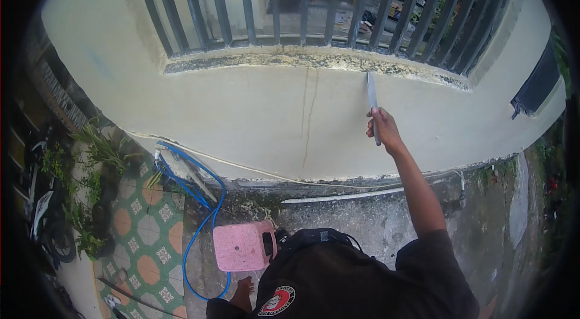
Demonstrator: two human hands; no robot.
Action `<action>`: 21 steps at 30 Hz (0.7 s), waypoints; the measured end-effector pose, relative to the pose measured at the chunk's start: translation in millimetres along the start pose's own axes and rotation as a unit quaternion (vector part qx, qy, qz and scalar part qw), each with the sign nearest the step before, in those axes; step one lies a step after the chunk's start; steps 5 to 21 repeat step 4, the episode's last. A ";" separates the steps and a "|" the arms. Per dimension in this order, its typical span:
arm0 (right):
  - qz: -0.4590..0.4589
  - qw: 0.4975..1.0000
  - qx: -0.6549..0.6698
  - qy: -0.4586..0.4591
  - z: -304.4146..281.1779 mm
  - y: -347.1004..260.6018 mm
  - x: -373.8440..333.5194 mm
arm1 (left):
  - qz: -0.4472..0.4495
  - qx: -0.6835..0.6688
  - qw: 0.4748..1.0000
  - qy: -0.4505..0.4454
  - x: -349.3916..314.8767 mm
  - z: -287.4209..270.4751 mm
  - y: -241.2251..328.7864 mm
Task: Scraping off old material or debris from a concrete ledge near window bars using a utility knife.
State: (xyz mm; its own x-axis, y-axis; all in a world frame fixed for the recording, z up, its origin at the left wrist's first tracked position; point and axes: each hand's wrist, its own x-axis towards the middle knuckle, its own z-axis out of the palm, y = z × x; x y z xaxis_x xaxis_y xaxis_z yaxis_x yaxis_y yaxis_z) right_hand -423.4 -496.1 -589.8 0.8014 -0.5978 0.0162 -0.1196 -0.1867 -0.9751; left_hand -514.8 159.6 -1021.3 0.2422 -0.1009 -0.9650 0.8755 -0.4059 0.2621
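Observation:
My right hand (382, 125) is closed around a long, flat grey blade tool (372, 90), knife-like in shape. Its tip points up and meets the lower edge of the worn window ledge (314, 59), where the paint is chipped and patchy. Below that ledge spreads a pale cream wall (254, 107) with two brownish drip streaks. Low at the left of my body, my left hand (244, 287) shows small beside the pink plastic stool (241, 246); its fingers are too indistinct to read.
Dark vertical window bars (278, 2) rise above the ledge. A blue hose (199, 258) loops on the ground left of the stool. A white pipe (344, 196) runs along the wall's foot. Potted plants (99, 150) and patterned tiles (148, 231) lie at the left.

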 end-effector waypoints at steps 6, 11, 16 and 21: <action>0.100 0.994 -0.007 -0.050 -27.6 105.6 -26.0 | 0.121 -0.055 0.974 0.182 -8.7 53.2 -47.3; 0.100 0.994 -0.007 -0.050 -27.6 105.6 -26.0 | 0.121 -0.055 0.974 0.182 -8.7 53.2 -47.3; 0.100 0.994 -0.007 -0.050 -27.6 105.6 -26.0 | 0.121 -0.055 0.974 0.182 -8.7 53.2 -47.3; 0.100 0.994 -0.007 -0.050 -27.6 105.6 -26.0 | 0.121 -0.055 0.974 0.182 -8.7 53.2 -47.3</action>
